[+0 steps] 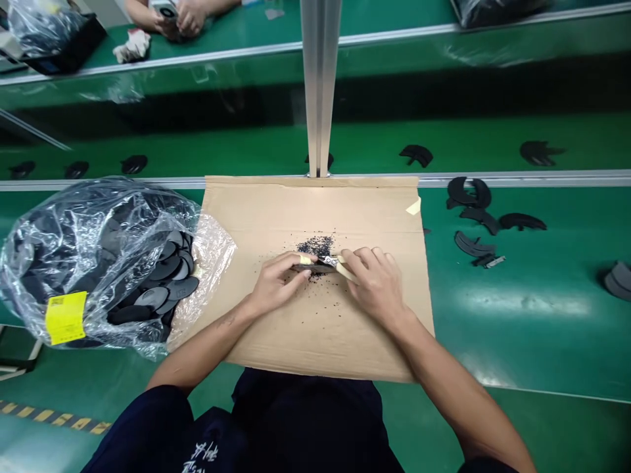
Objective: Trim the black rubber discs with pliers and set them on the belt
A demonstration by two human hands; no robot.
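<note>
A black part point(323, 269) is pinched in the left hand point(276, 282) over the cardboard sheet's point(266, 213) middle; the right hand point(375, 281) curls around pliers point(346, 270), tip at the part. Cardboard stretches from dark scraps point(318, 246) to the far edge; a plastic bag point(93, 223) overlaps the left edge.

A crumpled white cloth point(132, 46) lies near a black tray point(85, 47).

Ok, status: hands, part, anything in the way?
Left hand: holding thin black part. Right hand: on cream-handled metal cutters, at part. Small black scraps scattered on brown cardboard sheet.
</note>
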